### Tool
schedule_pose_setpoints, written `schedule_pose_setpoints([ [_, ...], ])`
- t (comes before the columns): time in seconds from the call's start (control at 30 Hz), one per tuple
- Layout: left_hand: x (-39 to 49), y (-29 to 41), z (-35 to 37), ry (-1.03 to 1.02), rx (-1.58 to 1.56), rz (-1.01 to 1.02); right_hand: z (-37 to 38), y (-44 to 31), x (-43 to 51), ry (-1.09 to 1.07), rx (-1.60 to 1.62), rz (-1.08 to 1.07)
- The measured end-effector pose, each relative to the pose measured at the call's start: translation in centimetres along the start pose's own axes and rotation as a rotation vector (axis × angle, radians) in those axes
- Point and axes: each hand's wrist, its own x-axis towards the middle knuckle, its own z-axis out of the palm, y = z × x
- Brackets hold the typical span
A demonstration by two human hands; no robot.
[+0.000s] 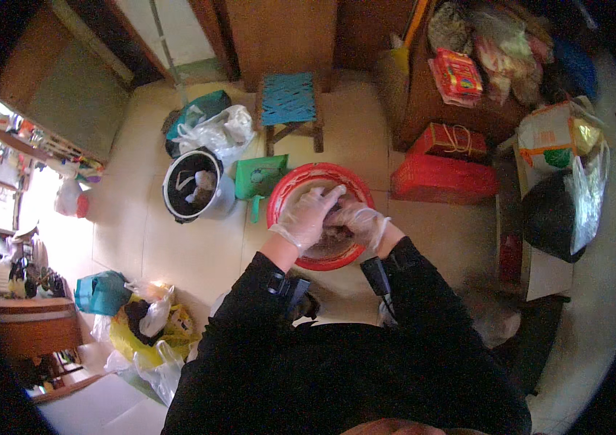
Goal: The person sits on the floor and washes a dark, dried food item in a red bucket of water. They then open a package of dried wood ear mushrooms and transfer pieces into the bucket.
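A red basin (330, 265) with whitish smears along its inner wall sits on the tiled floor in front of me. Both hands wear clear plastic gloves and work close together inside it. My left hand (308, 213) lies palm down with its fingers stretched toward the far side. Beside it, my right hand (358, 222) has its fingers bent inward. Between and below them shows a wet, brownish mass (336, 235), blurred and partly covered. Whether either hand grips any of it is hidden.
Left of the basin lie a green dustpan (259, 176) and a white bucket (222, 198) with a black liner and waste. Beyond stands a stool (288, 100) with a blue woven seat. Red boxes (444, 176) stand at right; plastic bags (150, 326) lie at lower left.
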Motion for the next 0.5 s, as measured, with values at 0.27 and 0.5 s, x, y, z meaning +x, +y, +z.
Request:
schedule_pose_setpoints([
  [0.27, 0.1, -0.1, 0.4, 0.111, 0.158, -0.022, 1.1, 0.8, 1.8, 0.150, -0.068, 0.070],
  [0.5, 0.5, 0.7, 0.4, 0.084, 0.262, 0.020, 0.2, -1.0, 0.8, 0.057, 0.077, 0.435],
])
